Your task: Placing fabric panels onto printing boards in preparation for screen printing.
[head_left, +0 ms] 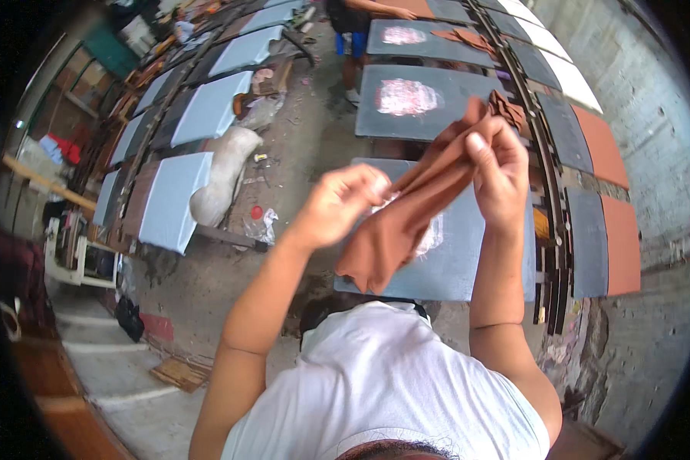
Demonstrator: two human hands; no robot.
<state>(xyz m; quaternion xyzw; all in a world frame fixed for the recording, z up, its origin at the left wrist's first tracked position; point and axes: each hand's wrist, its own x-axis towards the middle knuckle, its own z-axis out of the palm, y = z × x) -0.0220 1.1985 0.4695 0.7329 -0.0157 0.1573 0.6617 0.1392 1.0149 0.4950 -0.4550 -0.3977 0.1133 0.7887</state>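
Observation:
A reddish-brown piece of cloth (395,238) hangs in loose folds between my two hands, stretched on a slant. My left hand (336,203) pinches at its left edge with thumb and fingertips together. Higher up and farther right, my right hand (502,172) is closed on the bunched upper part, thumb against the fingers. The cloth is held above the nearest flat grey board (487,261). It partly covers a whitish, blotchy patch (433,238) on that board.
More grey boards (468,103) with whitish-pink patches continue away from me, beside dark metal rails (548,161). Brown cloth panels (622,245) lie along the right wall. Light-blue cloth (178,195) covers boards at the left, near a pale sack (230,172). Another person (350,31) stands beyond.

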